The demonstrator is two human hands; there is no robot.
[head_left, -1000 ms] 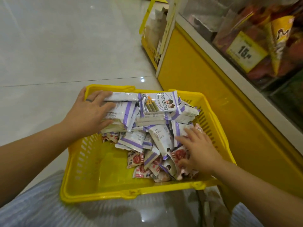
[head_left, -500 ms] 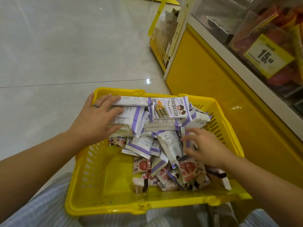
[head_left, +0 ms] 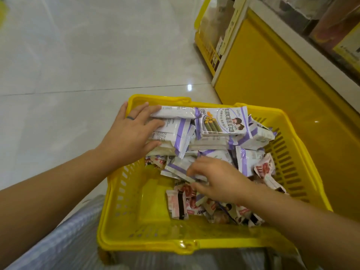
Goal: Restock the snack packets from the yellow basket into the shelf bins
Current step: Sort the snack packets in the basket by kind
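Snack packets heaped in the yellow basket (head_left: 148,243) on the floor.
Left hand (head_left: 132,135) lays straight fingers on the stacked packets (head_left: 175,133), which may slide; right hand (head_left: 222,182) curls among loose packets (head_left: 178,203), grip unclear, and could scatter them.

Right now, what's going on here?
A person is digging through the yellow basket. The left hand lies flat on a stack of white-and-purple packets at the basket's far side. The right hand reaches into the loose pile, fingers curled over a purple-edged packet; blur hides whether it grips. No packet is lifted out.
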